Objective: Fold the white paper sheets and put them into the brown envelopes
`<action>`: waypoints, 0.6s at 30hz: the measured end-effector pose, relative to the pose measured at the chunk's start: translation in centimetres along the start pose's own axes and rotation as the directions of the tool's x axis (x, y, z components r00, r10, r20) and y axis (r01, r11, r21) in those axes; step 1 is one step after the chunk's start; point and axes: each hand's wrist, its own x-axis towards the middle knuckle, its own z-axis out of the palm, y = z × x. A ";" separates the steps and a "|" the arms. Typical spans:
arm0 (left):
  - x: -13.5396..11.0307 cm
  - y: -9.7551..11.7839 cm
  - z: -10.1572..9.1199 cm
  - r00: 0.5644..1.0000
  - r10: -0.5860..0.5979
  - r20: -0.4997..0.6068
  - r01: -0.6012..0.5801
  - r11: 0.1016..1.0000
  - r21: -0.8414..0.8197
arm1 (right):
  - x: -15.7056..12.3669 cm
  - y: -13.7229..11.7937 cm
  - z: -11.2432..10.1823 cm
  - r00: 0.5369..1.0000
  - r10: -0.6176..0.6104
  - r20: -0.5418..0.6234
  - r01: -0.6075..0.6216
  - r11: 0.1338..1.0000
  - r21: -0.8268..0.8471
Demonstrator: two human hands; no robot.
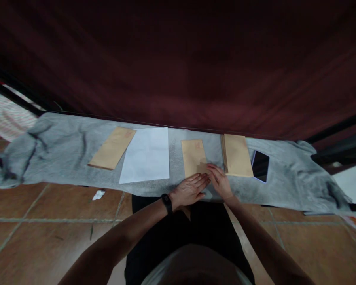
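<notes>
Flat across near end of envelope (pixel 192 156) with left hand (pixel 190 190) | at right edge with right hand (pixel 220 183), grip unclear | pointing lengthwise forward

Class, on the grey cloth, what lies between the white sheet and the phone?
In the head view: a brown envelope, with the left hand and right hand at its near end, then a stack of brown envelopes.

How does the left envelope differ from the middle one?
The left envelope slants strongly; the middle envelope lies nearly straight. The left envelope overlaps the white paper, while the middle envelope lies apart from it. The left hand covers part of the middle envelope's near end; no hand touches the left envelope. Both are brown with a reddish mark.
</notes>
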 end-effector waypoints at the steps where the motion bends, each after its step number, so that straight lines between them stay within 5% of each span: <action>1: -0.1 0.1 0.0 1.000 -0.003 0.008 0.003 1.000 0.002 | 0.5 0.0 0.2 0.998 -0.030 0.053 0.030 1.000 -0.009; 7: -0.4 0.2 0.0 0.998 -0.021 0.052 0.022 1.000 -0.018 | 4.9 0.5 1.9 0.904 -0.108 0.415 0.204 0.959 -0.196; 18: -0.5 -0.3 -0.2 0.997 0.006 0.077 0.005 0.990 -0.138 | 12.2 3.1 4.2 0.912 -0.033 0.408 0.200 0.906 -0.373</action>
